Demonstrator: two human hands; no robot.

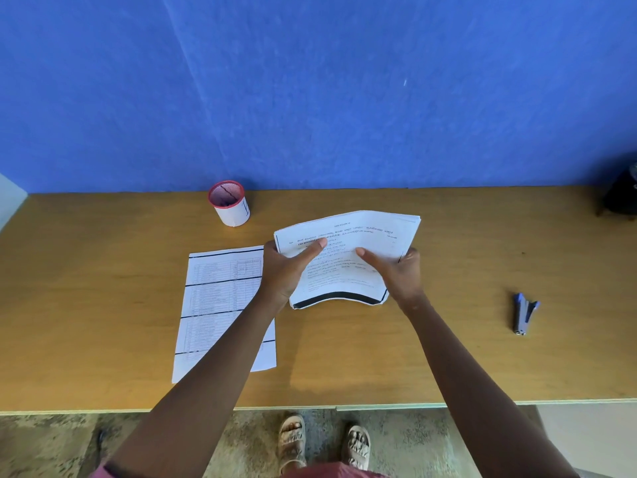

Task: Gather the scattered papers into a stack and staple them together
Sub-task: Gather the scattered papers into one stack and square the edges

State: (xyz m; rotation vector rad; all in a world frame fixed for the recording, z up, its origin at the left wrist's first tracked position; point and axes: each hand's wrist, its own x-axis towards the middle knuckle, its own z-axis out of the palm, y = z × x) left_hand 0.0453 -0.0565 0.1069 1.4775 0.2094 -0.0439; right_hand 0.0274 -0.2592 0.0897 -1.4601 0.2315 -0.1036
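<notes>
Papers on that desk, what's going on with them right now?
A person stands at the desk holding a stack of papers in both hands, left hand on its left edge and right hand on its right edge, thumbs on top. The stack bows between them. One more sheet lies flat on the desk to the left, partly under the left forearm, not yet gathered. The stapler lies untouched at the right. A red-rimmed cup stands near the wall.

matt wooden table (103,288), printed paper stack (348,260)
</notes>
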